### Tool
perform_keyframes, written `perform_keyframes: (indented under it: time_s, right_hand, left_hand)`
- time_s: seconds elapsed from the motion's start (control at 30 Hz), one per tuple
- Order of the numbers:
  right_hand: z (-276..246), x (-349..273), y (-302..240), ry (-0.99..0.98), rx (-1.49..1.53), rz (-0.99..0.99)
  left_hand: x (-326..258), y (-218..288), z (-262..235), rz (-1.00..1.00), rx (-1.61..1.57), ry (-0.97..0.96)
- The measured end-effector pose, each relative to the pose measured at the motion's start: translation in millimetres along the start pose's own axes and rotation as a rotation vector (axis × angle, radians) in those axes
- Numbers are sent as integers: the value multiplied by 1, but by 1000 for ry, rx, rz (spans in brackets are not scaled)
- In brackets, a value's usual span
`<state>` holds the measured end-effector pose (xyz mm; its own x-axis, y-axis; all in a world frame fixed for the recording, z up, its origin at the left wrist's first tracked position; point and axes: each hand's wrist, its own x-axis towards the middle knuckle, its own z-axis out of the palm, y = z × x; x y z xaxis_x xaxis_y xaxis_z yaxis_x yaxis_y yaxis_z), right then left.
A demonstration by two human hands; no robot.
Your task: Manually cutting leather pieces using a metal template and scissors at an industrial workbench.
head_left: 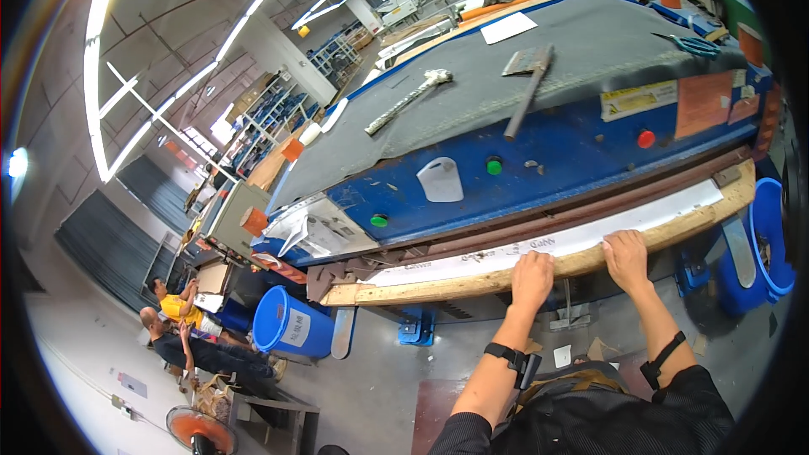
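Note:
My left hand (533, 278) and my right hand (625, 259) rest side by side on the front edge of a long wooden board (455, 285). Fingers on both hands curl over the wood, with the fingertips at the border of a white strip of sheet (590, 234). Dark lettering runs along part of that strip, which lies lengthwise on the board. Behind it is a brown bar (539, 226) under the blue machine (548, 147). What lies beneath my palms is hidden.
On the machine's grey top lie a wrapped rod (409, 103), a flat-headed tool (531, 84) and scissors (691, 44). Blue bins stand at left (291, 324) and right (763, 244). Two people are at the far left, near an orange fan (200, 430).

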<state>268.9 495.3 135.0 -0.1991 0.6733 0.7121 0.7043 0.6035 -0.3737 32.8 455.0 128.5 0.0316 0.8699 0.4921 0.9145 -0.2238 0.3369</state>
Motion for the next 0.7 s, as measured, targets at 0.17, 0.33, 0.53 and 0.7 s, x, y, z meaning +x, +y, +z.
perform_keyframes:
  time_s: [0.17, 0.33, 0.53, 0.7]
  right_hand:
    - [-15, -14, 8, -126, -23, -44]
    - [-4, -23, 9, -390, -75, -33]
    - [-32, -64, 10, -352, -67, -9]
    - [-48, -83, -19, -412, -67, -26]
  left_hand:
    - [-5, -1, 10, -6, -5, -60]
    - [-28, -26, 20, -47, 43, -137]
    - [-60, 23, 8, -38, -5, -120]
    - [-98, 26, -15, -78, -61, -164]
